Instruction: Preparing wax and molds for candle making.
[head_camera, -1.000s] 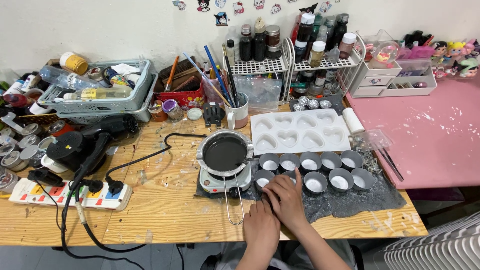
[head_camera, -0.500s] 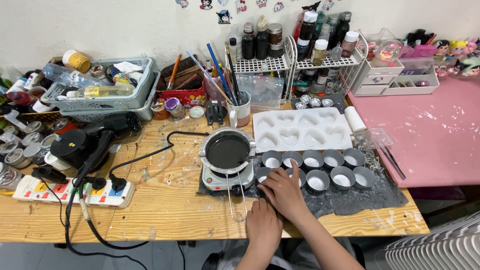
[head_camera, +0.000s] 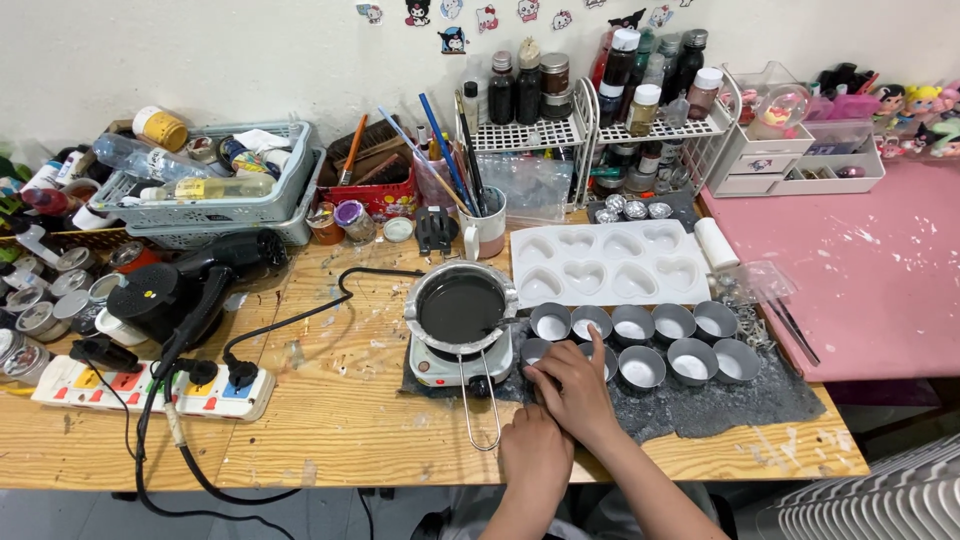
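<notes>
The small metal tins (head_camera: 640, 345) stand in two rows on a dark grey mat (head_camera: 720, 400), just right of the melting pot (head_camera: 462, 308), most with a pale layer in the bottom. The right hand (head_camera: 572, 385) lies flat over the near row's left end, fingers spread and slightly bent, its index finger stretched up between two tins of the far row. It covers one tin of the near row, but whether the fingers actually close on it cannot be told. The left hand (head_camera: 535, 455) sits just behind and below the right one, nearer the counter's front edge, loosely curled with its knuckles up against the right wrist; what it holds, if anything, is hidden.

The melting pot, filled with dark liquid, rests on a small white electric hotplate (head_camera: 458, 365) at the mat's left end, and its wire handle (head_camera: 482, 410) reaches toward the front edge of the counter (head_camera: 340, 420), just left of the hands. Directly behind the tins lies a white silicone mould (head_camera: 610, 265) with heart-shaped cavities, touching or nearly touching the far row. Behind the pot stands a mug (head_camera: 488, 225) stuffed with brushes. Well to the left of the pot lie a black hair dryer (head_camera: 185, 285) and a white power strip (head_camera: 150, 385), its black cable running across the wood to the hotplate. A pink table (head_camera: 860, 270) adjoins the counter to the right of the tins.
</notes>
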